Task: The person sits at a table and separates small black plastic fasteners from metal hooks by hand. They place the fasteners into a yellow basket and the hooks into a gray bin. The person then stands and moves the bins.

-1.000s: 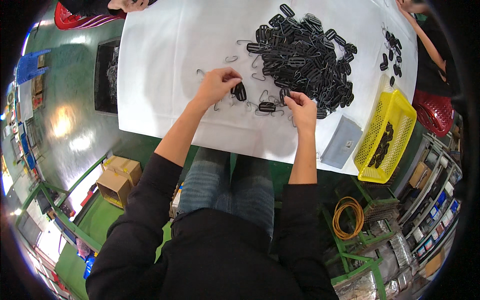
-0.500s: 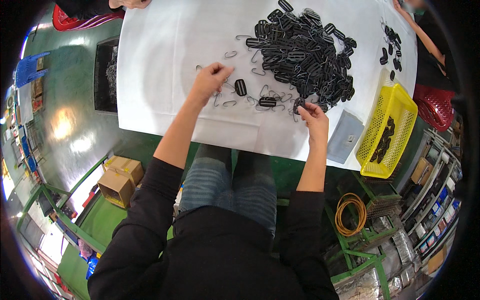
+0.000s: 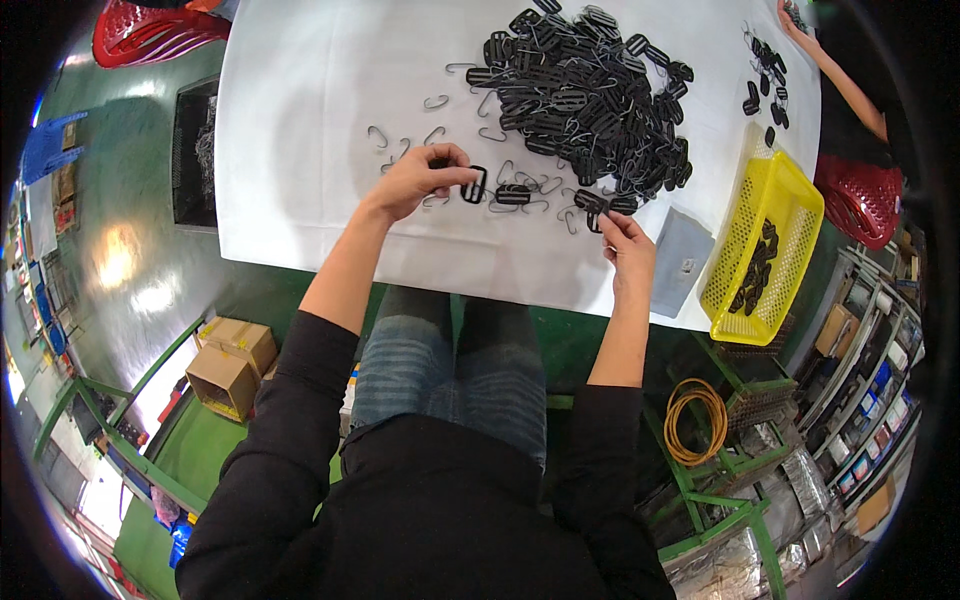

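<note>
Near the right hand point(image 3: 630, 250), a grey pad point(image 3: 680, 244) seems labelled.

Workshop assembly area, white-covered worktable point(image 3: 300, 170) bearing heaped black buckles point(image 3: 585, 105) and wire hooks point(image 3: 460, 67), yellow parts basket point(image 3: 745, 328), co-worker's arm point(image 3: 848, 92) at table edge, green metal frames point(image 3: 160, 473), cardboard boxes point(image 3: 222, 385), stocked shelving point(image 3: 868, 362), glossy green floor point(image 3: 130, 115).
</note>
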`<state>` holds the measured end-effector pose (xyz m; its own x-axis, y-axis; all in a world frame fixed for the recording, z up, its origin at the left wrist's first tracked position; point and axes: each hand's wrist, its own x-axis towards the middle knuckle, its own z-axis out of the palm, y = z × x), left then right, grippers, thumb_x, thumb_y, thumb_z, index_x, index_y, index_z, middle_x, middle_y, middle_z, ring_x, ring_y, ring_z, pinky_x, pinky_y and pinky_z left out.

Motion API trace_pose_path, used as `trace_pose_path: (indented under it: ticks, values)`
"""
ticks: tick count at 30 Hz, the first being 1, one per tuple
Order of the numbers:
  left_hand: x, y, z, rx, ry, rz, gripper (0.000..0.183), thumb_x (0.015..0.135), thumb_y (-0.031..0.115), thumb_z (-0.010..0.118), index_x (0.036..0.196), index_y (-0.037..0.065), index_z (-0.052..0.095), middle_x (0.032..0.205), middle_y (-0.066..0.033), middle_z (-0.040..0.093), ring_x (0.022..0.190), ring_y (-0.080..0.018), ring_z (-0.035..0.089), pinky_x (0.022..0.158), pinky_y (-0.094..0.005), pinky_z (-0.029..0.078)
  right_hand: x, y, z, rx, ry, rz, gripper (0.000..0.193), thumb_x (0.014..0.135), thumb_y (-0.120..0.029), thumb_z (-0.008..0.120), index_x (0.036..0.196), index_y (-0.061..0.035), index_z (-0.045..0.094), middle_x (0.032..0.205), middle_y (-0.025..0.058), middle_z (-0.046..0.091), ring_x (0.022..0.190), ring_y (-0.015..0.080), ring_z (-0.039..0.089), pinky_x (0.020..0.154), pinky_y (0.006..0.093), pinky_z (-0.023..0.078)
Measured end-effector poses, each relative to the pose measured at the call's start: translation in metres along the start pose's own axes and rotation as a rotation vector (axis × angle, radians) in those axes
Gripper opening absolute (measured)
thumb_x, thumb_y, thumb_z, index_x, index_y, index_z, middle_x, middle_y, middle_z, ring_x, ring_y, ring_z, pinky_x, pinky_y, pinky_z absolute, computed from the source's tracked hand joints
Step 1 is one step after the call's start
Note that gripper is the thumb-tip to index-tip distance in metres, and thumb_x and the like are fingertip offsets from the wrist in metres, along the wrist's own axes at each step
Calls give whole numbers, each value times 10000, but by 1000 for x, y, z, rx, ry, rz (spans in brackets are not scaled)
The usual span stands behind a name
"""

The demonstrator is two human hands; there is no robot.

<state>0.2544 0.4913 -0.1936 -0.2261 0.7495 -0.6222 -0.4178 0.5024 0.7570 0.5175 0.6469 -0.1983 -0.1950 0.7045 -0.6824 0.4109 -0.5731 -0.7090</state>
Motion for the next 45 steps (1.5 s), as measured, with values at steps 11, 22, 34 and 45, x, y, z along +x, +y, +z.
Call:
trace_pose_path:
  ticks: [11, 22, 34, 45]
  values:
    - [16, -4, 70, 149, -92, 125, 366, 747, 154, 662, 1088, 76, 556, 635, 30, 451, 587, -97, 452, 541, -234, 384, -8, -6, -2, -57, -64, -17, 225, 726, -158, 707, 910, -39, 655, 673, -27, 565, 578, 46, 463, 525, 184, 346]
    - [36, -8, 117, 793, 22, 333, 179, 739, 238, 637, 859, 109, 666, 646, -81, 592, 590, -196, 544, 558, -319, 421, -15, -20, -13, -26, -108, -115, 147, 834, -181, 576, 918, -65, 608, 813, -9, 592, 680, 73, 509, 612, 220, 403]
    - [67, -25, 152, 1193, 263, 464, 200, 716, 185, 636, 820, 66, 515, 756, -94, 597, 718, -278, 609, 596, -386, 475, 32, 9, -7, -807, 449, -345, 475, 656, -448, 691, 875, -40, 590, 725, 93, 592, 670, 222, 555, 630, 362, 441]
    - [23, 19, 8, 374, 207, -105, 296, 732, 310, 685, 851, 45, 626, 718, 18, 580, 655, -89, 507, 576, -247, 406, 4, -32, 35, -226, -251, -212, 204, 728, -168, 706, 809, 6, 639, 634, -18, 549, 519, 34, 416, 463, 188, 298]
